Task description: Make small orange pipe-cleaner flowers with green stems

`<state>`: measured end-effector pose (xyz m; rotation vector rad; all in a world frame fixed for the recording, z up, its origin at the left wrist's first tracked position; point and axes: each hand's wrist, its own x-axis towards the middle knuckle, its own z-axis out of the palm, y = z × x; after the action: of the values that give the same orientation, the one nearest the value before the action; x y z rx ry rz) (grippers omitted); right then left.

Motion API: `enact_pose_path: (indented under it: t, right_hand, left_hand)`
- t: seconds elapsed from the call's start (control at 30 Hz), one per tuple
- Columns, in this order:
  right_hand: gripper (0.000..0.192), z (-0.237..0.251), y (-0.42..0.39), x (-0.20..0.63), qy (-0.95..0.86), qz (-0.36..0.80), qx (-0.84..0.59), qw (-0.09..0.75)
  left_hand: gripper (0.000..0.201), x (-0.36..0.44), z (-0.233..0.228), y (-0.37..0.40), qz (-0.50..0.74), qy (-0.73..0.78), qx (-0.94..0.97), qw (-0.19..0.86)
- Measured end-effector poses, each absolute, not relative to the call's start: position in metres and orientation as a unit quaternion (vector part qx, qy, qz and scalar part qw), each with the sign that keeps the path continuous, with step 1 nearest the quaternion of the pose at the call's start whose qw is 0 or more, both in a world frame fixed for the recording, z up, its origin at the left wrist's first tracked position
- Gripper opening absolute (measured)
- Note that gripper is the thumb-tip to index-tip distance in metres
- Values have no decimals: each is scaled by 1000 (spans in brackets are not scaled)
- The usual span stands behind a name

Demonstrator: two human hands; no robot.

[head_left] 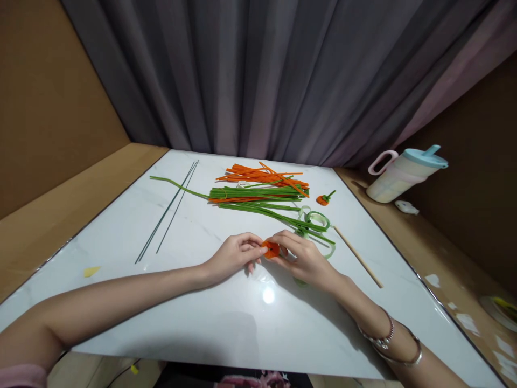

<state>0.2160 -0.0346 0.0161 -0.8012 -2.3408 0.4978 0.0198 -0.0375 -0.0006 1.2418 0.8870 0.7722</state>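
Head view: both hands pinch a small, round orange coil [270, 249].

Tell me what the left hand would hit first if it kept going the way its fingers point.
The left hand points right, at the orange coil its fingertips already touch. Right behind that is the right hand, holding the coil from the other side. So the coil comes first, then those fingers.
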Motion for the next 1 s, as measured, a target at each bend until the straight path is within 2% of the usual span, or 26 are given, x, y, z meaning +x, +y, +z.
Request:
enact_pose_path:
  t: [0.17, 0.43, 0.67, 0.87, 1.0]
  right_hand:
    - [20, 16, -35, 214, -871, 177, -335, 313]
    - [20, 10, -38, 213, -872, 169, -312, 336]
    - [26, 5, -38, 212, -875, 145, -280, 367]
    - [31, 7, -39, 210, -879, 152, -270, 364]
    - [33, 9, -39, 211, -873, 151, -321, 334]
  left_hand:
    - [23, 19, -5, -46, 418, 405, 652, 486]
    - [17, 17, -5, -48, 431, 371, 729, 382]
    - [14, 18, -8, -43, 446, 350, 719, 402]
    - [15, 19, -4, -43, 439, 378, 635, 511]
    - [23, 19, -3, -40, 456, 381, 578, 559]
